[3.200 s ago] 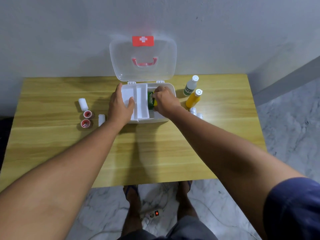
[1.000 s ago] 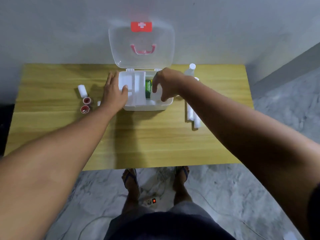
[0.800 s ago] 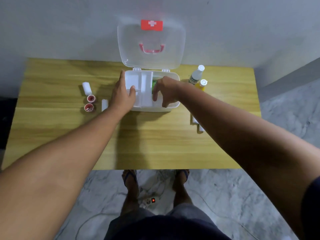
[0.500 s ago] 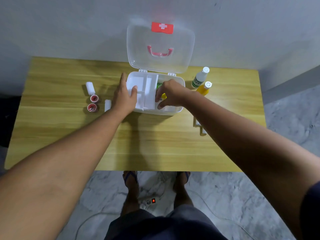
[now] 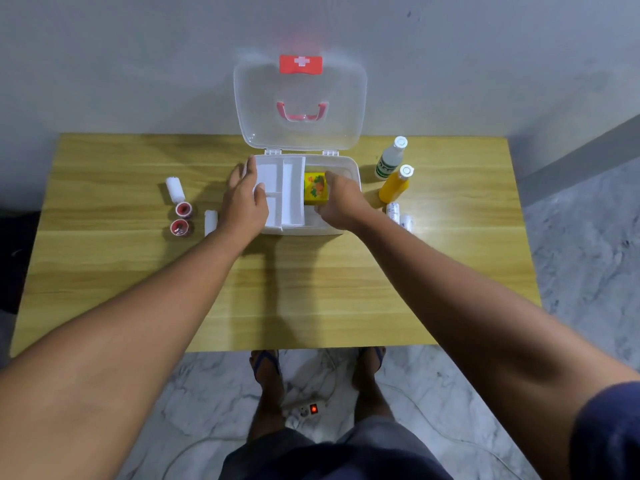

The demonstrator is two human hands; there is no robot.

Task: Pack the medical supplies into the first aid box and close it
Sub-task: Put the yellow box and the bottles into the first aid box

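Note:
The white first aid box (image 5: 354, 168) stands open at the back middle of the wooden table (image 5: 311, 289), its clear lid (image 5: 263, 98) upright against the wall. A white divided tray (image 5: 294, 188) fills its left half. A yellow packet (image 5: 315, 188) lies in the right half, printed face up. My right hand (image 5: 341, 202) curls around the packet, fingers at its far end and thumb at its near end. My left hand (image 5: 244, 206) holds the box's left wall, thumb on the tray.
Right of the box stand a white bottle (image 5: 389, 159) and an orange bottle (image 5: 394, 187), with two small bandage rolls (image 5: 393, 211) in front. On the left lie a white roll (image 5: 175, 190), two red-cored tape rolls (image 5: 183, 208) and a small white roll (image 5: 210, 221). A power strip (image 5: 308, 408) lies by my feet.
The packet showed its green side between my right fingers; now it lies lower in the right compartment with its yellow face up. My left hand stayed on the box's left side.

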